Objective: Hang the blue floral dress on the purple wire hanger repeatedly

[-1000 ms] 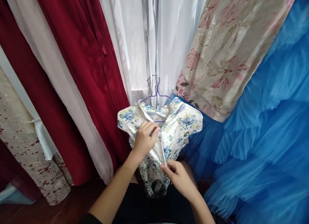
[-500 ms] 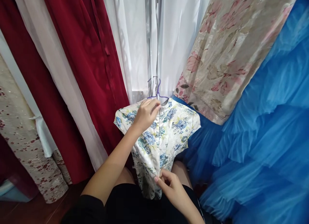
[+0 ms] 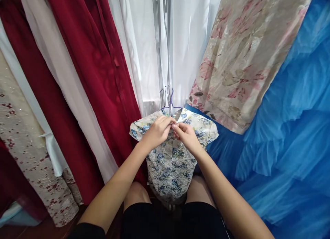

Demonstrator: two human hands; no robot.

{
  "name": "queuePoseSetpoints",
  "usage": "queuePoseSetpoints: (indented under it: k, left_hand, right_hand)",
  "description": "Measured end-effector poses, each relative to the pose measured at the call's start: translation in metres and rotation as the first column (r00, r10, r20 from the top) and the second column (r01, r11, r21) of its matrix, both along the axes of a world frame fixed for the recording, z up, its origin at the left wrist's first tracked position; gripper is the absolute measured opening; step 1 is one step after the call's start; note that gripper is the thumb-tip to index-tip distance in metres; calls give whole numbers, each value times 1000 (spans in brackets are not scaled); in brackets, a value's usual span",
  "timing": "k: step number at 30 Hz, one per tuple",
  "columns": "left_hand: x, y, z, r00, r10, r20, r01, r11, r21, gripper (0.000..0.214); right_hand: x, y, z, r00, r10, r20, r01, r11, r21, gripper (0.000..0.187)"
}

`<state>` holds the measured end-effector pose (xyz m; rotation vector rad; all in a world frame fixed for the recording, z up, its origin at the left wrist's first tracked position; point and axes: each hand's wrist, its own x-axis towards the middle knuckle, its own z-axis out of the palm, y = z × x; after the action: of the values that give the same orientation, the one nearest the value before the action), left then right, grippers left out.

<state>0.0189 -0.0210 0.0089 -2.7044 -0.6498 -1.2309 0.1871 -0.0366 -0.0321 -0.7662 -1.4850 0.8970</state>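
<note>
A small white dress with a blue flower print (image 3: 171,163) hangs on a purple wire hanger (image 3: 171,100) from a silver rail pole (image 3: 162,46). My left hand (image 3: 156,132) pinches the dress's collar from the left, fingers closed on the cloth. My right hand (image 3: 187,136) pinches the same collar from the right, and its fingertips meet those of the left hand just below the hanger's hook. The dress's lower part falls between my knees.
Dark red garments (image 3: 87,67) and a pale sheer one (image 3: 62,77) hang at the left. White curtains (image 3: 190,36) hang behind the pole. A beige rose-print fabric (image 3: 244,56) and a blue tulle skirt (image 3: 288,129) fill the right. A speckled beige cloth (image 3: 31,156) hangs at far left.
My right hand has let go of the dress's lower seam and risen to the collar beside my left hand. The dress's front now lies closed.
</note>
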Motion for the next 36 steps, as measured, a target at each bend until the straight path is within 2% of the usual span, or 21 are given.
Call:
queuePoseSetpoints:
  k: [4,7,10,12,13,14,16,18,21,23,25,27,29,32,34,36]
  left_hand:
    - [4,-3,-4,989,44,140,-43,999,-8,21]
    - [8,-2,3,926,105,362,-107,994,-16,18]
    - [-8,18,17,776,122,619,-129,991,-33,16]
    - [-32,42,22,621,125,774,-84,992,-92,17]
    - [-47,56,21,519,156,840,-36,986,-161,18]
    - [-62,70,17,376,217,901,56,965,-255,20]
    - [-89,92,1,58,418,907,265,869,-417,26]
    - [-104,103,-24,-69,524,849,340,812,-474,28]
    - [-102,98,-70,-113,584,804,381,772,-508,29]
    - [-90,83,-102,-123,616,778,430,740,-517,30]
    - [-74,63,-133,-109,652,750,511,684,-521,32]
    - [-58,44,-161,-100,681,725,591,627,-508,33]
    - [-42,26,-184,-108,709,697,661,575,-482,33]
    - [-17,1,-200,-147,735,662,741,525,-418,26]
    - [1,-15,-195,-150,694,705,784,518,-342,20]
    - [18,-31,-180,-84,587,806,812,508,-286,19]
  right_hand:
    - [-9,8,3,996,-90,2,90,992,94,30]
    - [-13,12,-5,993,-112,31,113,993,-44,28]
    - [-13,14,-22,999,-47,23,50,980,-191,31]
    - [-12,12,-35,1000,-28,-8,25,975,-222,32]
    - [-12,9,-40,999,-18,-27,11,970,-241,32]
    - [-13,6,-45,999,-7,-49,-6,965,-262,32]
    - [-17,-3,-51,995,15,-95,-43,954,-296,32]
    - [-24,-13,-56,990,38,-137,-80,945,-319,31]
    - [-35,-25,-65,927,100,-362,-238,901,-362,30]
    - [-37,-31,-77,800,123,-587,-393,847,-358,28]
    - [-32,-34,-93,677,95,-730,-464,825,-323,27]
    - [-20,-35,-112,620,20,-785,-415,857,-306,24]
    - [-2,-35,-132,590,-115,-799,-273,903,-332,20]
    - [26,-38,-159,554,-320,-768,-60,905,-421,17]
    - [38,-42,-171,551,-399,-733,9,881,-474,16]
    - [41,-48,-175,552,-454,-699,54,857,-513,16]
